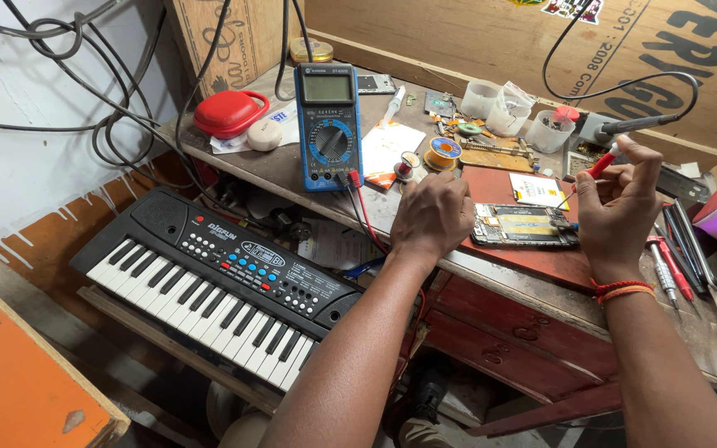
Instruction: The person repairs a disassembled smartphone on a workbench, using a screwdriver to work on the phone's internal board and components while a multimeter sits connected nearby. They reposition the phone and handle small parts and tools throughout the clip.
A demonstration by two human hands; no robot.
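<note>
Red-handled probe point(600, 166) sits pinched in the right hand point(618, 203), beside the opened phone point(524, 225) with its flat metal innards on the worn bench point(284, 170). Left hand point(431, 217) curls knuckles-up, its grip hidden, near the boxy blue multimeter point(329, 126).

1. You have one view only, from the camera worn on your head, so no second view shares any part of the scene.
2. It looks down and forward over your forearms at the workbench point(292, 170), with the wooden back panel point(491, 41) closing the top of the frame.
3. It sits close: your left hand point(431, 217) and right hand point(620, 207) fill the middle.
4. The view tilts, so the bench edge runs downward to the right, and the keyboard point(217, 286) lies lower left, below the bench.
</note>
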